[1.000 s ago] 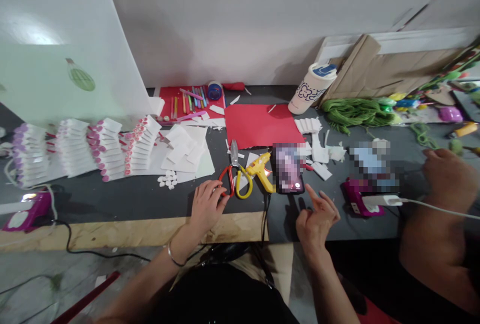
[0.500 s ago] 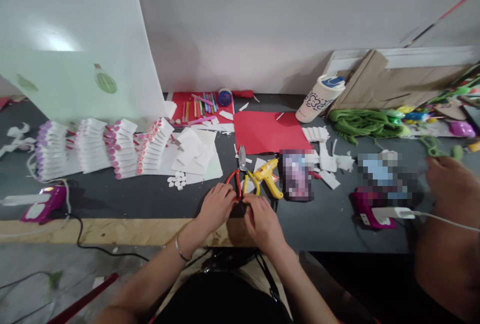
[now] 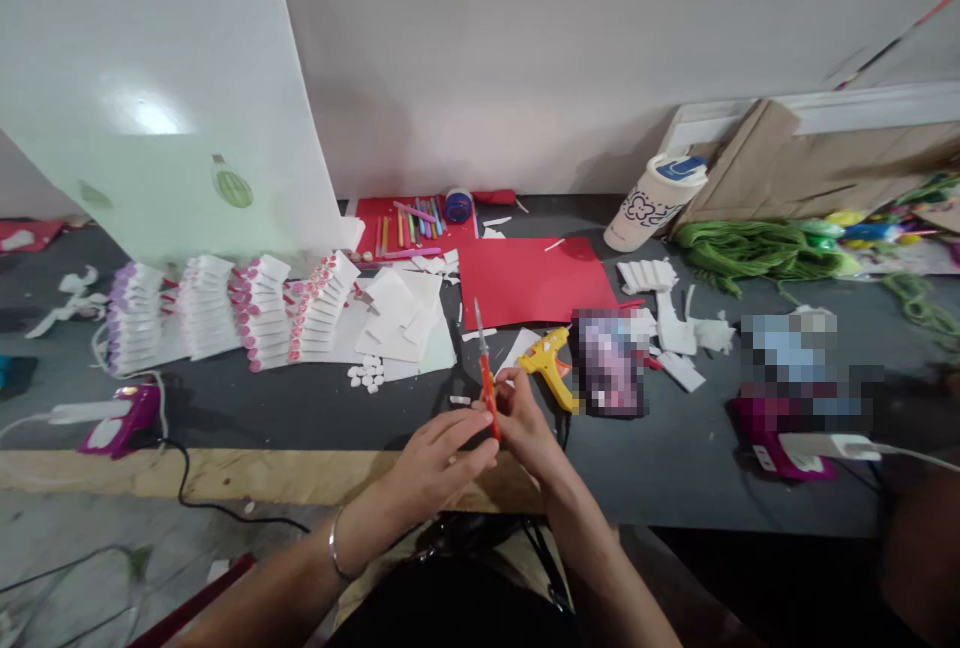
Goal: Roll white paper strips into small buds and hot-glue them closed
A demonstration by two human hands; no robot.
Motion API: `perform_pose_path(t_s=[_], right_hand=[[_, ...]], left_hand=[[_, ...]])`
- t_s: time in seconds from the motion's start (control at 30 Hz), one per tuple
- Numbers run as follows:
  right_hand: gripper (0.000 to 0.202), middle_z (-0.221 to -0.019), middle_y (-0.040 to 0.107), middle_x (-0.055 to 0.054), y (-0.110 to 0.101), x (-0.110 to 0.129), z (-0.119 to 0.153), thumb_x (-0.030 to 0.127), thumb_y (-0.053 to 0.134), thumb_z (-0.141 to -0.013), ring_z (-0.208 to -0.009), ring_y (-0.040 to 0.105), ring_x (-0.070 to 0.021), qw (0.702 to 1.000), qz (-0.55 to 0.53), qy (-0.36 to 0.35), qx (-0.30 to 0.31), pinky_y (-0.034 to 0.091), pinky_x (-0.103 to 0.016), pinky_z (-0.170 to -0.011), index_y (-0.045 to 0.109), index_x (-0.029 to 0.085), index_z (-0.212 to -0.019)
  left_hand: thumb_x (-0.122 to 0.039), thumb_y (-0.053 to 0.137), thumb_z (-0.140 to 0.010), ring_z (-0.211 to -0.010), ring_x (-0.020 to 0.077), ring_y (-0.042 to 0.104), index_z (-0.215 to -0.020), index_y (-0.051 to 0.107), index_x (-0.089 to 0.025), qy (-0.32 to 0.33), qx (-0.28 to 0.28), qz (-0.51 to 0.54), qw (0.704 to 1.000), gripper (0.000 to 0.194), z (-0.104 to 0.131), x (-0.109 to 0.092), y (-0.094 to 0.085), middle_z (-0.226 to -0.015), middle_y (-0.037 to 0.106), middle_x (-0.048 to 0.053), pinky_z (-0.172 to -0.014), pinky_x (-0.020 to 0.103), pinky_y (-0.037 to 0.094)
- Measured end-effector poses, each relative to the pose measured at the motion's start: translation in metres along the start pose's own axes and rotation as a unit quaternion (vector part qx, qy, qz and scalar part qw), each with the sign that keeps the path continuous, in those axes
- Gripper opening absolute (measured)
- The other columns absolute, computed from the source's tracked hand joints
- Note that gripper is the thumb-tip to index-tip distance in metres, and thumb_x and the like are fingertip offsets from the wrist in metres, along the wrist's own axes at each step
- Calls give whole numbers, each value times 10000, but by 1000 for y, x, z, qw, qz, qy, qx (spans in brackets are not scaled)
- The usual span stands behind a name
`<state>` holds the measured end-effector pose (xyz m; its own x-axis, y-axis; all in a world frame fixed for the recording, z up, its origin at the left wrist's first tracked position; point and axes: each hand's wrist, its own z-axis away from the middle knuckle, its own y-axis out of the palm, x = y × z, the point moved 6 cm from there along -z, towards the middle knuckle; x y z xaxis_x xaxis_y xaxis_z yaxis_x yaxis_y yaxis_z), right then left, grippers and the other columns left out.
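Observation:
A pair of pliers with red handles stands on edge between my hands, metal jaws pointing away from me. My right hand is closed around the handles from the right. From the left, my left hand holds the handle ends between its fingertips and thumb. The yellow handle is hidden in this view. Just right of my right hand lies a yellow glue gun. Beyond the jaws is a red sheet.
Folded white paper strips, loose white cards and small white discs lie left. A tumbler, green yarn and a purple power socket are right. Markers lie at the back.
The pliers have come up off the table and turned on edge, their handles closer together. Both hands have shifted their hold. Another person's hand at the right has drawn back towards the lower edge.

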<state>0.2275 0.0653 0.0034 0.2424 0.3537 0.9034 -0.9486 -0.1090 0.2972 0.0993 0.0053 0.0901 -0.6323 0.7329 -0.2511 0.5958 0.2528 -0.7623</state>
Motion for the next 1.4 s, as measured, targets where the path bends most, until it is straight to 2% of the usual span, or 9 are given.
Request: perform_pose_path(t_s=[0.1,0.23,0.37,0.6,0.8,0.93,1.17,1.3,1.4], right_hand=[[553,-768,544,66,-20,23,8,417,834,-685,-642,489,-98,998,28,-41,-34,414,-210,-584,384,260,-966],[488,-821,549,45,-55,50,22,450,782,-747,-672,504,-107,989,102,-75,-78,424,-220,-596,405,256,-990],[384,-847,579,25,-72,44,33,431,688,-836,-675,528,-123,965,229,-74,-105,426,-246,-627,428,244,-1047],[218,-794,562,5,-56,19,10,389,533,-877,-658,558,-166,911,371,-144,-109,427,-287,-640,413,232,-968],[71,-878,592,-80,-36,38,-41,278,459,-920,-798,580,-230,810,490,-280,-157,479,-351,-728,432,215,-942],[39,-962,623,-125,-20,42,-69,225,501,-939,-918,595,-262,754,595,-228,-162,494,-373,-823,489,190,-951],[147,-1072,649,-200,-16,53,-63,187,562,-934,-982,613,-315,729,644,-190,-134,494,-422,-856,602,118,-1057],[168,-1125,687,-117,-2,48,-28,230,523,-992,-1032,643,-239,737,638,-223,-28,498,-324,-843,659,189,-1081],[156,-1080,724,-67,19,25,-16,263,635,-952,-936,681,-187,728,663,-160,73,461,-258,-711,678,229,-1097]], left_hand=[[-147,526,-987,-927,173,630,-1023,619,-199,-171,-38,42,984,112,-8,26,14,-980,664,61,-828,307,548],[-287,666,-935,-960,254,629,-996,627,-164,-243,203,-62,947,143,-28,44,81,-1016,663,103,-846,401,547],[-255,620,-953,-988,272,627,-945,599,-153,-285,316,-73,902,105,-39,55,110,-988,648,118,-851,400,518],[-263,543,-926,-714,165,575,-831,516,-201,-400,245,103,877,117,-22,84,48,-767,601,5,-692,296,429],[-358,579,-850,-1041,225,659,-1215,594,-175,-460,159,210,848,409,6,85,-9,-1156,712,95,-910,334,505],[-433,581,-857,-946,227,653,-1147,661,-160,-476,237,274,801,407,31,58,-2,-1098,724,85,-826,322,523],[-310,505,-941,-891,173,580,-866,622,-186,-388,336,275,813,186,46,13,26,-924,609,29,-820,276,464],[-248,509,-957,-891,164,575,-904,611,-188,-352,316,267,840,129,55,15,20,-940,595,31,-813,266,458],[-220,497,-978,-898,158,589,-1027,639,-195,-317,292,268,862,152,62,18,11,-952,605,35,-800,256,471]])
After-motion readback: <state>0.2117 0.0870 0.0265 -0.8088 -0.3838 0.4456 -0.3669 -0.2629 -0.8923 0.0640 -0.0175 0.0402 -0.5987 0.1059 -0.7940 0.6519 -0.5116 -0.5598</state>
